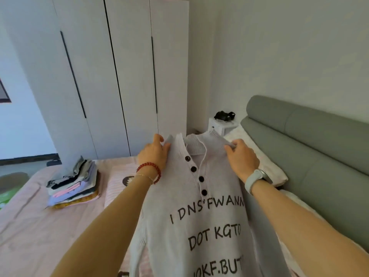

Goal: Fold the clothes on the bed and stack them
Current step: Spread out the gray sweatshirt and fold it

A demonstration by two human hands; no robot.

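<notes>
Over the pink bed [30, 226] hangs a grey knit sweater [199, 226], held up by its shoulders — left hand [154, 154] and right hand [242, 158] each pinching one. The folded stack [73, 186] waits nearby. Next, probably — lay it flat, face down.

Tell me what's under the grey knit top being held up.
Under the knit top, held at its shoulders by the left hand and right hand, lies the pink bed sheet. A pink striped cloth shows at its left edge. What lies directly beneath is covered.
</notes>
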